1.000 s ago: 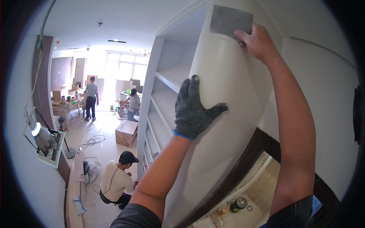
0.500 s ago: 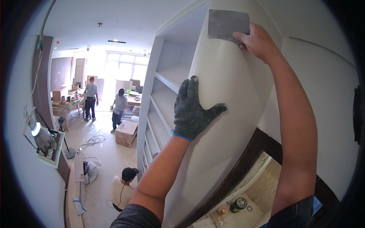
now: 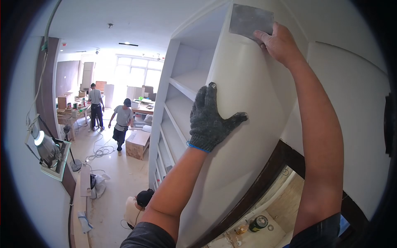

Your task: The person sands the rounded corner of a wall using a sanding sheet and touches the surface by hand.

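My left hand point(image 3: 213, 118), in a dark grey knitted glove with a blue cuff edge, lies on the curved white panel point(image 3: 252, 99) with thumb and fingers spread. It holds nothing. High on the same panel, my bare right hand point(image 3: 279, 43) grips a thin grey rectangular sheet point(image 3: 251, 21) by its lower right corner, thumb on the near face. The sheet is against the panel's upper part. White shelves point(image 3: 182, 80) stand just left of the panel.
A crouching person point(image 3: 134, 208) is below my left arm. Another person point(image 3: 122, 122) is by a wooden box point(image 3: 137, 144); a third stands at a workbench point(image 3: 70, 115). A work lamp point(image 3: 47, 151) hangs left. A dark door frame point(image 3: 269, 182) is lower right.
The sheet and my right hand shifted left, then back up and right. My left hand stays in place. The person by the box has straightened and come nearer; the crouching person has sunk lower.
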A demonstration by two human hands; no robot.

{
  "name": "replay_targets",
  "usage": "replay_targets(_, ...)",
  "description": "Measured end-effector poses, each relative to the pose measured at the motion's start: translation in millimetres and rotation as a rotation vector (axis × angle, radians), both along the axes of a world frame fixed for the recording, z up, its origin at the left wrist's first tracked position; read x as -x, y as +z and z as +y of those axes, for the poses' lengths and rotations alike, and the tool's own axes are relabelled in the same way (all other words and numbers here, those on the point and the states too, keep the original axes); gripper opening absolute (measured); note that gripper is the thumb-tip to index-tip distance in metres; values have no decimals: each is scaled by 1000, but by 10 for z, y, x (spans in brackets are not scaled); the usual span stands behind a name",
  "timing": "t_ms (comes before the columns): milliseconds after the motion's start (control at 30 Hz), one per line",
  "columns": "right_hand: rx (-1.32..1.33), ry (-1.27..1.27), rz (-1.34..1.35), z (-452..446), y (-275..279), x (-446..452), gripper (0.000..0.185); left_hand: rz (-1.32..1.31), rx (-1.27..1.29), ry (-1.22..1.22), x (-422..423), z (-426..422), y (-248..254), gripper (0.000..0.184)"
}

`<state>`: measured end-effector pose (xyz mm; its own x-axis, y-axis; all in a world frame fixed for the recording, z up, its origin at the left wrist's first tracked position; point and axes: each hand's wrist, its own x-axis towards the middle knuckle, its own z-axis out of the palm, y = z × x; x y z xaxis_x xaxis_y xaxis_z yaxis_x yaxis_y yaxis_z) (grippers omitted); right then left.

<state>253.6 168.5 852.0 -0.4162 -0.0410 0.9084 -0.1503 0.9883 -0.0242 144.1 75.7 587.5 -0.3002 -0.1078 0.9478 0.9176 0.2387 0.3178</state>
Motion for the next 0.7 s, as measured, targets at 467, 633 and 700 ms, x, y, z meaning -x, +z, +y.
replay_targets(467,-5,-12,-57,47,14,22,43,-43,16,9,-20,0,7,126)
replay_targets(633,-90,-49,-88,6,51,43,48,-35,14,2,-19,-4,2,125)
replay_targets(700,-114,-65,-72,-34,32,61,50,-45,16,4,-26,-6,5,125)
